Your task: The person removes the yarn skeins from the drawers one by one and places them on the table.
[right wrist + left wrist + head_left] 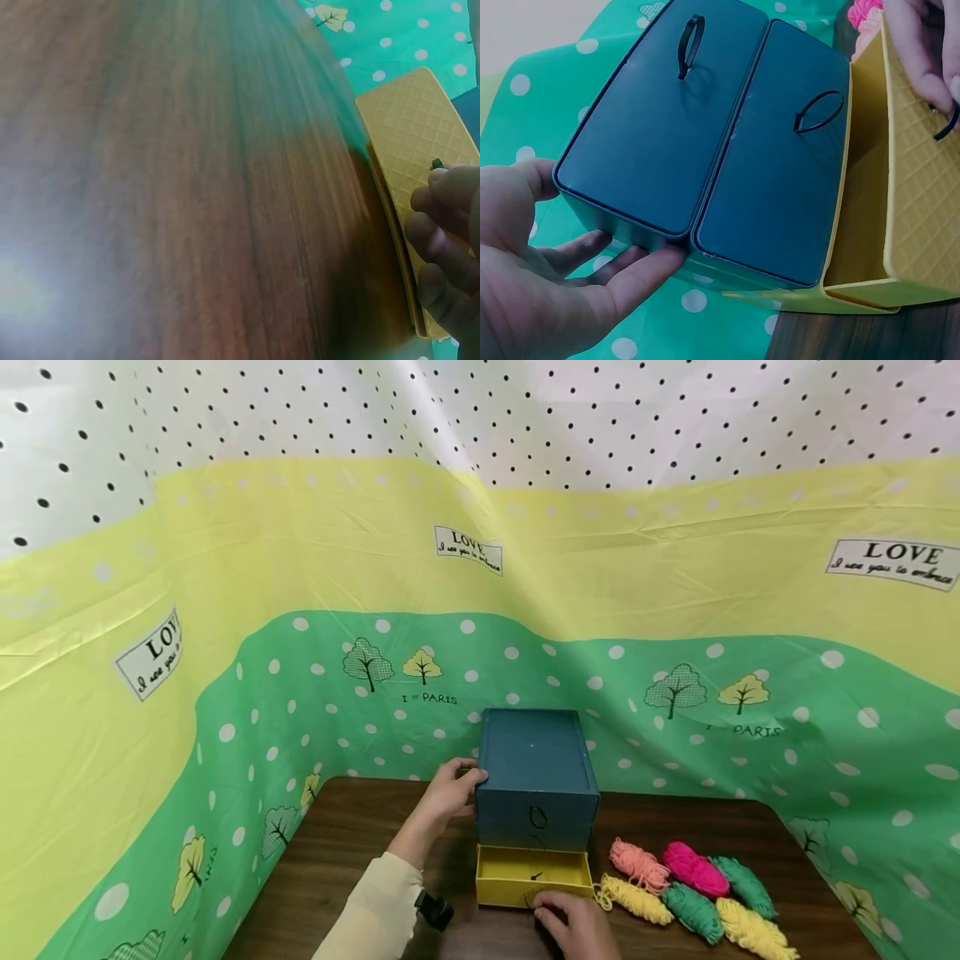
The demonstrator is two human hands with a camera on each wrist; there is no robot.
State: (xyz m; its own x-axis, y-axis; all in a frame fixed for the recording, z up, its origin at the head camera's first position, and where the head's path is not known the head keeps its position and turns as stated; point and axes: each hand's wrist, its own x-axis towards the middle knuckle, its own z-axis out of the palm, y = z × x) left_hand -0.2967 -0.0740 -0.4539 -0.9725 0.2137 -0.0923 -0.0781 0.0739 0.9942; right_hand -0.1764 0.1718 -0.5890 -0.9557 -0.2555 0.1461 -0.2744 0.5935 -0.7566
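One small drawer cabinet stands at the centre of the head view, near the far edge of the dark wooden table. Its dark blue body carries three drawers: two blue ones, pushed in, each with a thin black loop handle, and one yellow drawer at the bottom, pulled out toward the viewer.

The right hand, at the lower centre of the head view, has its fingers curled at the front of the yellow drawer, pinching that drawer's black loop; the left wrist view shows the loop hooked round a fingertip at the upper right of the frame. In the right wrist view the hand is cut off at the right edge, and only a dark stub of the loop shows.

The left hand rests against the left side of the cabinet, fingers straight and slightly spread along its wall, thumb apart from them. Its pale sleeve runs off the bottom of the head view.

Six yarn skeins lie in a cluster at the lower right of the head view, just beside the open drawer: two yellow, two green, one bright pink, one salmon. The nearest yellow one may touch the drawer's corner, but I cannot tell.

A small black object by the left wrist is too dark to make out. A green, yellow and dotted white curtain encloses the table.
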